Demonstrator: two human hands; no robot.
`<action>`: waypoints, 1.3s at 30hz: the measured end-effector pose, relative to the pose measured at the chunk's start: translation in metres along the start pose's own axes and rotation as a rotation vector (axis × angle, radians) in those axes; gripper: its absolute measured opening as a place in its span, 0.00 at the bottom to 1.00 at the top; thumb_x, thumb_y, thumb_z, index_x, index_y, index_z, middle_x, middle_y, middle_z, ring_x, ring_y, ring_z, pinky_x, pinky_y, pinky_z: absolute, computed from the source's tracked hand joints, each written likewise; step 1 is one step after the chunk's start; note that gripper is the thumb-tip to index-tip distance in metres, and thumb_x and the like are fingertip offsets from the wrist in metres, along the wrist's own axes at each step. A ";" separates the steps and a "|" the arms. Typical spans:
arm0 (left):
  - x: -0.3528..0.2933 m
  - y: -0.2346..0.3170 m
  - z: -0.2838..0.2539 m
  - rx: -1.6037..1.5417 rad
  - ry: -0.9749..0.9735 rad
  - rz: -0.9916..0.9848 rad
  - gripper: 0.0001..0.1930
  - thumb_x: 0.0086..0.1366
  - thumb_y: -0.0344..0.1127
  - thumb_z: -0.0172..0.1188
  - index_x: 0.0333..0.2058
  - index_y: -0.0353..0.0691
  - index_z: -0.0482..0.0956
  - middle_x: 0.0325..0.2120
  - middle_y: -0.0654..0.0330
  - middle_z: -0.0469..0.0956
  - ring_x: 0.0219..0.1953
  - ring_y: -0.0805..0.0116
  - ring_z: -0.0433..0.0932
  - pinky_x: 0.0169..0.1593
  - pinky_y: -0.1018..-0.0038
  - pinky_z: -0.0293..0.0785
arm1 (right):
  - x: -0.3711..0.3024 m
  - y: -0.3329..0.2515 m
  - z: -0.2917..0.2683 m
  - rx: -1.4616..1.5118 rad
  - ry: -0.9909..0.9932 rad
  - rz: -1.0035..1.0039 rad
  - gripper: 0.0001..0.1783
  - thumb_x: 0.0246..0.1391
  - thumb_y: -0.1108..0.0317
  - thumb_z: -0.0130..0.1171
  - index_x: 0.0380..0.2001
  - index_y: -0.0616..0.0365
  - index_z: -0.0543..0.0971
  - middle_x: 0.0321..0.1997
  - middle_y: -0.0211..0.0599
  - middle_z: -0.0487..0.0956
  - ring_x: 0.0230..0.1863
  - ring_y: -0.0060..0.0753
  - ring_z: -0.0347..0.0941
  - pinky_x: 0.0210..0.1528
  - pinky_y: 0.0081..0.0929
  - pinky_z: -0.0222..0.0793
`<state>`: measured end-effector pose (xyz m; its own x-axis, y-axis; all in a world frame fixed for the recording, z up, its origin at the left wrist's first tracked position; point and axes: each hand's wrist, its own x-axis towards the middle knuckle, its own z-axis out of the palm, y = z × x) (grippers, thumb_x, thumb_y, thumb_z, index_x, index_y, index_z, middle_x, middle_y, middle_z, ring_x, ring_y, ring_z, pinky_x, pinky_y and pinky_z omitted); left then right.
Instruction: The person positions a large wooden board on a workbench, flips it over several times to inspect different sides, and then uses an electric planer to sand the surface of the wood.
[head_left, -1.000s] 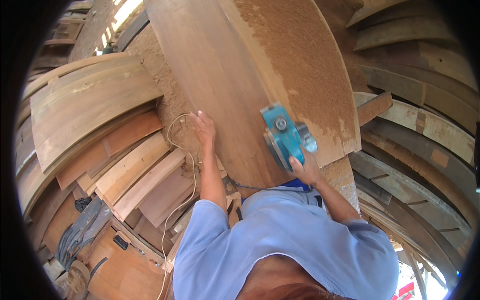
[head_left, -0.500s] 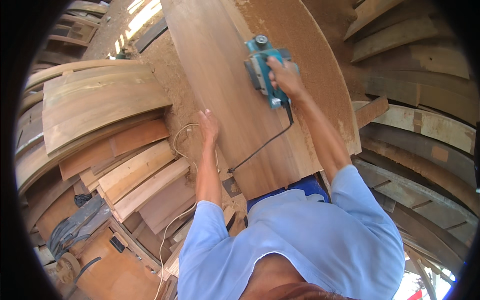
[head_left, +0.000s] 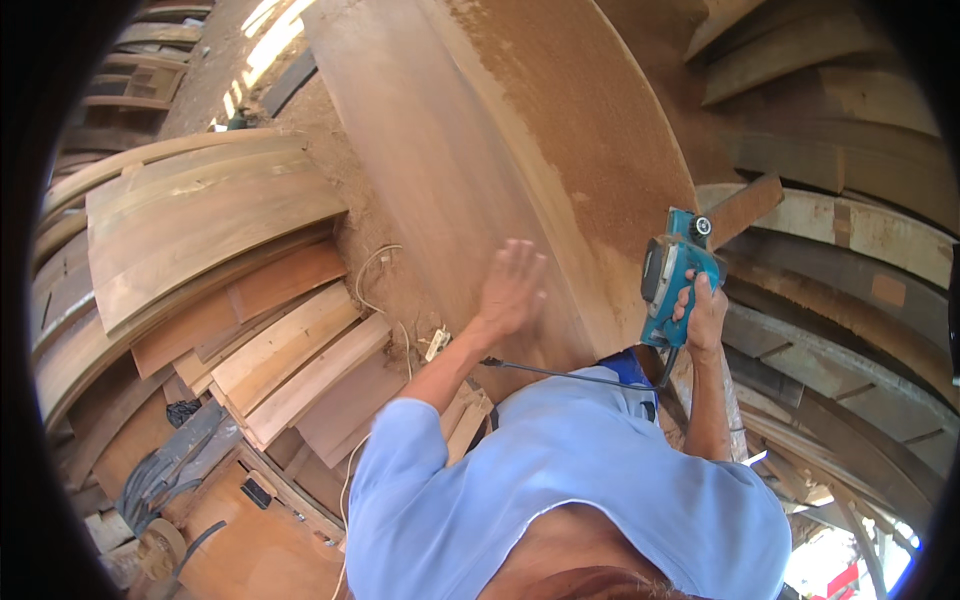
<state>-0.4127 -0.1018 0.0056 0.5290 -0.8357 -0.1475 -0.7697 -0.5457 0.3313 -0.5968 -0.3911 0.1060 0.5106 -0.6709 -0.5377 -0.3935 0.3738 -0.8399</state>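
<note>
A teal electric hand planer [head_left: 672, 282] is in my right hand [head_left: 707, 318], fingers wrapped round its handle, at the right edge of a wide wooden board [head_left: 420, 130]. It appears tipped on its side. A black power cord [head_left: 590, 376] runs from its rear, past my body, to the left. My left hand [head_left: 514, 287] is over the near part of the board, fingers stretched out and slightly blurred; whether the palm touches the wood I cannot tell. Brown shavings [head_left: 570, 110] coat the board's right side, while its left strip looks bare and smooth.
Stacked planks [head_left: 220, 215] fill the left side, and more long boards [head_left: 850, 240] line the right. A pale cable [head_left: 362, 283] winds over the dusty ground beside the board. Black coiled cable [head_left: 150, 485] lies at lower left, near an orange-brown wooden panel [head_left: 265, 550].
The planer came off the board's middle, back toward me and to the right, in my right hand. My left hand moved from the board's left edge rightward over its surface.
</note>
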 end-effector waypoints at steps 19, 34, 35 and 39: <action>0.100 0.068 0.043 -0.192 -0.022 0.557 0.36 0.67 0.46 0.57 0.70 0.40 0.59 0.71 0.45 0.56 0.75 0.44 0.50 0.75 0.51 0.45 | -0.037 -0.001 -0.007 0.174 0.138 -0.019 0.27 0.69 0.46 0.52 0.48 0.63 0.74 0.23 0.31 0.72 0.19 0.22 0.67 0.23 0.22 0.64; 0.191 -0.125 -0.087 0.379 0.122 -0.558 0.38 0.72 0.53 0.41 0.73 0.36 0.48 0.73 0.36 0.43 0.75 0.34 0.38 0.75 0.44 0.29 | -0.046 0.007 -0.041 -0.084 -0.006 -0.061 0.34 0.70 0.41 0.46 0.52 0.68 0.74 0.22 0.29 0.72 0.21 0.20 0.67 0.25 0.22 0.63; 0.168 -0.125 -0.070 0.336 0.153 -0.509 0.39 0.72 0.53 0.42 0.73 0.34 0.47 0.74 0.35 0.41 0.75 0.33 0.36 0.75 0.44 0.25 | -0.043 0.009 -0.044 -0.088 -0.017 -0.044 0.34 0.70 0.41 0.46 0.52 0.68 0.74 0.22 0.29 0.72 0.20 0.20 0.67 0.24 0.23 0.63; 0.078 -0.024 0.016 0.308 0.146 -0.407 0.40 0.71 0.52 0.47 0.72 0.33 0.50 0.74 0.37 0.39 0.76 0.35 0.32 0.75 0.45 0.25 | -0.030 0.018 -0.057 -0.100 -0.082 -0.076 0.35 0.70 0.41 0.46 0.51 0.69 0.74 0.21 0.29 0.72 0.19 0.19 0.67 0.23 0.22 0.63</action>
<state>-0.3588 -0.1552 -0.0284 0.8343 -0.5471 -0.0685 -0.5493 -0.8354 -0.0184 -0.6628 -0.4010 0.1115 0.6010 -0.6384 -0.4809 -0.4239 0.2555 -0.8689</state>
